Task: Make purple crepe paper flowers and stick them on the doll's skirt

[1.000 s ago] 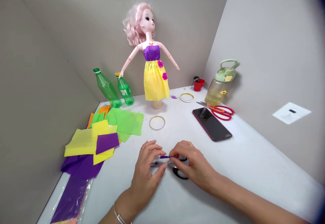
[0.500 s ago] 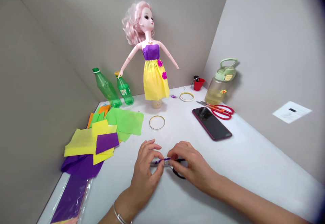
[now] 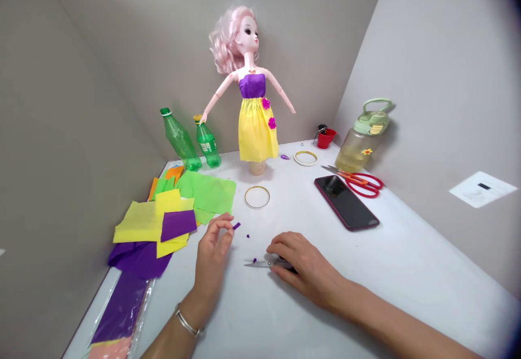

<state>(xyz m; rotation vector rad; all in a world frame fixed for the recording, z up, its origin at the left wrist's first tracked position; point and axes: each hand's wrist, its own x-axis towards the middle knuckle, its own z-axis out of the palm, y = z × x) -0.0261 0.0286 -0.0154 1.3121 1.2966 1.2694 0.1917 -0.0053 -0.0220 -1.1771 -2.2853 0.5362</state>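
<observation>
Two bare hands are low over the white table (image 3: 378,294), toward its near edge. The left hand (image 3: 211,253), with a silver bangle (image 3: 188,324) on its wrist, is raised and partly open, its fingers loosely curled. A tiny purple paper scrap (image 3: 236,225) sits right at the fingertips, though whether it is pinched or only beside them cannot be told. The right hand (image 3: 303,264) lies palm down, fingers curved over the dark handles of small scissors (image 3: 260,263), whose steel blades point left; its grip cannot be told. Purple crumbs (image 3: 254,260) lie just beyond the blades. Farther off stands a doll (image 3: 256,115) in a purple and yellow paper dress, with a gold-rimmed hoop (image 3: 257,197) in front of it. Layered yellow, purple and green crepe paper (image 3: 140,229) is spread to the left, below two green plastic bottles (image 3: 180,139). To the right lie a smartphone (image 3: 346,203) and red-handled scissors (image 3: 358,184), beside a plastic water jug (image 3: 363,136).
</observation>
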